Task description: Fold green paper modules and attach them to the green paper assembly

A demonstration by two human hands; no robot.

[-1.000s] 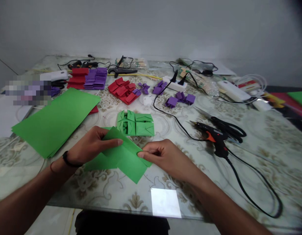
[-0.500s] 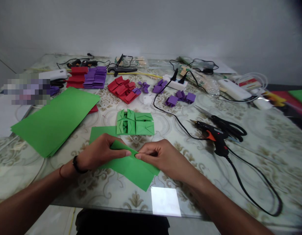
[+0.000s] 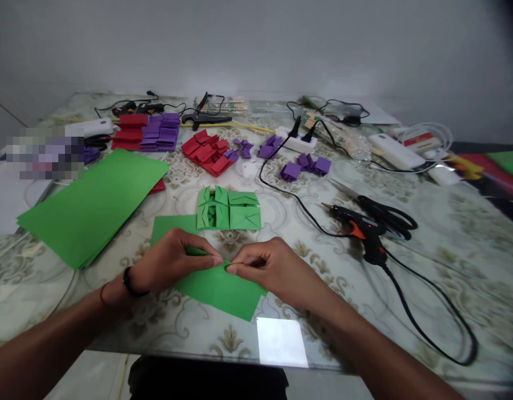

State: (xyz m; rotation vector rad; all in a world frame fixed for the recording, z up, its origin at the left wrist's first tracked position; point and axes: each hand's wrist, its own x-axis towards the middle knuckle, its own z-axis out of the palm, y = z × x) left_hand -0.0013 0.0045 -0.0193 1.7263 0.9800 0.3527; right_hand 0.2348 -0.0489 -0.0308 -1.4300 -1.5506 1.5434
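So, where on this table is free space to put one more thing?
Bare tabletop lies between the right hand, pinching the green paper, and the glue gun, and right of its cable. Another patch is at the near left, below the green sheet stack. The far side is crowded: red folded pieces, purple folded pieces, a power strip.
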